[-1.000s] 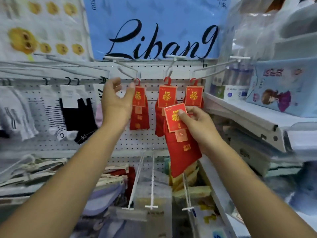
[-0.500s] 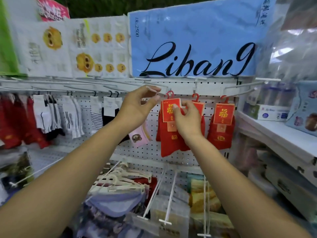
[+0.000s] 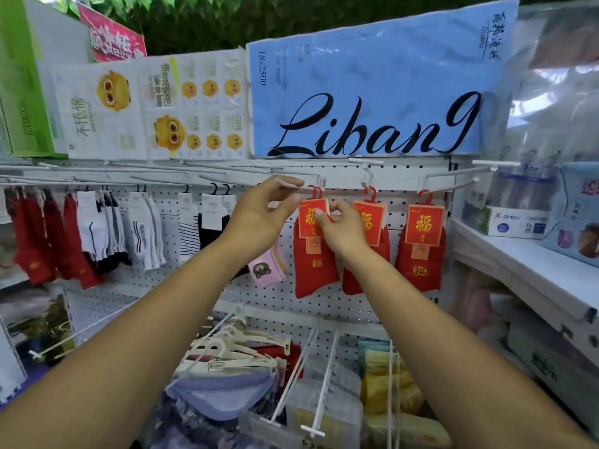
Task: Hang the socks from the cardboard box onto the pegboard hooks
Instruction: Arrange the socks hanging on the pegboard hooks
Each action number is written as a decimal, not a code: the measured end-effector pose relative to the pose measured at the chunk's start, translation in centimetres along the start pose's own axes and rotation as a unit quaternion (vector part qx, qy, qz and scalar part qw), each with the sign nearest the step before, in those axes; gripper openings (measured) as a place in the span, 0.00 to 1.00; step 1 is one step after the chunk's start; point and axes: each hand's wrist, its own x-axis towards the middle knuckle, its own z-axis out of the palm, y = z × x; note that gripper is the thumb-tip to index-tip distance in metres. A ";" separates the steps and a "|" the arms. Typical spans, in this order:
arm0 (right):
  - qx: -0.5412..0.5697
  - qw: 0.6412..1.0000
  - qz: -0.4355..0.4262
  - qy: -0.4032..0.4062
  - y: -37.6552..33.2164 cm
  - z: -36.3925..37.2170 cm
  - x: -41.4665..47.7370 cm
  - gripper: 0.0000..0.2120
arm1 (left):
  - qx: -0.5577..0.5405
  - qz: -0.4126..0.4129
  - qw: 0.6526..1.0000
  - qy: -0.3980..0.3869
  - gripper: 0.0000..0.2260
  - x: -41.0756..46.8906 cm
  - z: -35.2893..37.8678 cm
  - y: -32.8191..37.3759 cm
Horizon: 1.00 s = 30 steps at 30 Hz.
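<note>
Shop wall of white pegboard (image 3: 275, 296) is filling the middle of the frame, with a big blue "Liban9" pack (image 3: 372, 92) sitting along the top. At centre the left hand (image 3: 259, 218) is pinching the tip of a white wire hook (image 3: 322, 183), and the right hand (image 3: 340, 228) is gripping the card header of a red sock pair (image 3: 312, 270) dangling right at that hook, just left of two more red pairs (image 3: 419, 254).
</note>
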 end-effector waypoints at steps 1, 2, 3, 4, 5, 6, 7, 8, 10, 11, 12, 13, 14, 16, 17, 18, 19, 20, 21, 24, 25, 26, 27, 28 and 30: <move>-0.001 1.000 0.002 -0.004 0.2 -0.1 0.0 0.07 | 0.000 -0.001 1.000 -0.004 0.08 0.0 -0.1 0.0; -0.004 1.000 -0.001 -0.007 0.3 -0.2 0.1 0.06 | 0.000 -0.003 1.000 -0.010 0.08 -0.1 -0.1 0.0; -0.015 1.000 -0.008 -0.009 0.5 -0.4 0.1 0.06 | -0.002 -0.005 1.000 -0.015 0.08 -0.1 -0.3 0.1; -0.031 0.999 -0.018 -0.012 0.6 -0.6 0.1 0.06 | -0.004 -0.008 1.000 -0.019 0.08 -0.1 -0.3 0.1; -0.049 0.998 -0.027 -0.018 0.6 -0.8 0.2 0.07 | -0.006 -0.011 1.000 -0.022 0.08 -0.1 -0.4 0.1; -0.066 0.997 -0.034 -0.024 0.7 -1.0 0.3 0.08 | -0.007 -0.013 1.000 -0.024 0.08 -0.2 -0.4 0.1; -0.079 0.996 -0.035 -0.029 0.6 -1.1 0.4 0.09 | -0.007 -0.015 1.000 -0.025 0.08 -0.2 -0.4 0.2; -0.090 0.995 -0.033 -0.032 0.5 -1.2 0.6 0.09 | -0.006 -0.018 1.000 -0.024 0.08 -0.2 -0.4 0.2; -0.099 0.995 -0.014 -0.030 0.2 -1.3 1.0 0.10 | -0.007 -0.028 0.999 -0.025 0.09 -0.3 -0.3 0.4; -0.100 0.995 -0.001 -0.029 0.1 -1.3 1.1 0.10 | -0.006 -0.034 0.999 -0.027 0.09 -0.3 -0.3 0.4; -0.100 0.995 0.010 -0.031 0.0 -1.3 1.2 0.11 | -0.003 -0.039 0.999 -0.029 0.10 -0.3 -0.3 0.5; -0.100 0.994 0.017 -0.034 0.0 -1.3 1.3 0.12 | 0.002 -0.045 0.998 -0.034 0.10 -0.3 -0.5 0.7; -0.099 0.994 0.022 -0.037 0.1 -1.2 1.2 0.12 | 0.009 -0.050 0.998 -0.041 0.11 -0.4 -0.6 0.8; -0.095 0.994 0.025 -0.041 0.1 -1.3 0.7 0.14 | 0.029 -0.057 0.996 -0.054 0.15 -0.8 -0.8 1.1; -0.095 0.994 0.024 -0.040 0.1 -1.4 0.3 0.16 | 0.039 -0.058 0.996 -0.055 0.18 -1.2 -0.9 1.1; -0.097 0.994 0.019 -0.039 0.1 -1.6 -0.2 0.18 | 0.049 -0.057 0.996 -0.050 0.20 -1.7 -0.9 1.1; -0.099 0.994 0.009 -0.038 0.1 -1.7 -0.9 0.20 | 0.059 -0.056 0.996 -0.039 0.22 -2.3 -0.9 1.0; -0.100 0.994 -0.002 -0.039 0.1 -1.8 -1.6 0.22 | 0.069 -0.057 0.996 -0.023 0.22 -3.1 -0.9 0.9; -0.101 0.994 -0.010 -0.042 0.2 -1.9 -2.4 0.25 | 0.075 -0.059 0.995 -0.005 0.22 -3.9 -1.0 0.8; -0.091 0.994 -0.021 -0.063 0.6 -2.1 -5.0 0.30 | 0.066 -0.073 0.994 0.050 0.19 -6.6 -1.7 0.6; -0.086 0.993 -0.021 -0.072 0.7 -2.2 -5.8 0.32 | 0.076 -0.078 0.992 0.066 0.19 -7.4 -2.0 0.6; -0.079 0.993 -0.020 -0.081 0.9 -2.2 -6.6 0.32 | 0.090 -0.081 0.989 0.078 0.18 -8.3 -2.4 0.6; -0.073 0.993 -0.020 -0.090 1.0 -2.3 -7.5 0.32 | 0.103 -0.083 0.987 0.087 0.18 -9.3 -2.7 0.6; -0.067 0.993 -0.023 -0.098 1.1 -2.3 -8.5 0.32 | 0.111 -0.085 0.986 0.091 0.18 -10.2 -3.0 0.7; -0.065 0.992 -0.037 -0.104 1.2 -2.1 -10.5 0.31 | 0.112 -0.093 0.985 0.095 0.17 -12.3 -3.7 0.6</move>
